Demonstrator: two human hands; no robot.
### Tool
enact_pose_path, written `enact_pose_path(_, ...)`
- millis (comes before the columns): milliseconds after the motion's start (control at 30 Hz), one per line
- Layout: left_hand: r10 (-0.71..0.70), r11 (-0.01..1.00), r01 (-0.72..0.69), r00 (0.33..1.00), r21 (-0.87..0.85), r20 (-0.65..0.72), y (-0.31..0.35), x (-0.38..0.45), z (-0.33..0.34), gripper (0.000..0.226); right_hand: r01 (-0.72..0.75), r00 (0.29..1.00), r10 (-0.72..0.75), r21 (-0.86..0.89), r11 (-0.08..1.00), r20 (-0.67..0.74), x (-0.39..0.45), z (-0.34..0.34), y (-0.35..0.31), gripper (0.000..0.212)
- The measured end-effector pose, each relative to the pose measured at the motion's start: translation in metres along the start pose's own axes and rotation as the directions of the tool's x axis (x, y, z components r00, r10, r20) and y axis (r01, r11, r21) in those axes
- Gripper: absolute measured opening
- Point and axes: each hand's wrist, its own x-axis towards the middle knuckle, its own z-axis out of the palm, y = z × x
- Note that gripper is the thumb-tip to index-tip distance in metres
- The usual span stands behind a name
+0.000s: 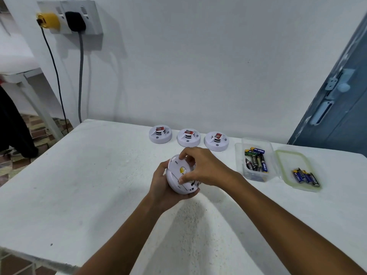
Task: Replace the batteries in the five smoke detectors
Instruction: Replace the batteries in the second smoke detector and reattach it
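Note:
A white round smoke detector (176,176) is held over the table with its back side up, a yellow spot showing in the middle. My left hand (160,187) cups it from below. My right hand (202,167) grips its back plate from above with fingers and thumb. Three more white smoke detectors (160,134) (188,137) (216,140) stand in a row at the table's far edge. A clear plastic box (241,157) to the right holds several batteries (256,160). Its lid (286,161) lies beside it with a few batteries (306,177) on it.
The white table (79,185) runs to a wall at the back. A wall socket (79,16) with a yellow and a black plug hangs cables down the left. A blue door (341,108) stands at the right. Another person's dark-clothed leg (14,126) is at far left.

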Motion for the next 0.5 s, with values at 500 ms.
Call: enact_pose_path(500, -0.032, 0.999, 0.031, 1.000, -0.027, 0.000, 0.0028, -0.0021, 0.0052, 0.047, -0.065, 0.998, 0.065, 0.004, 0.998, 0.009, -0.0010, -0.0023, 0.0021, 0.067)
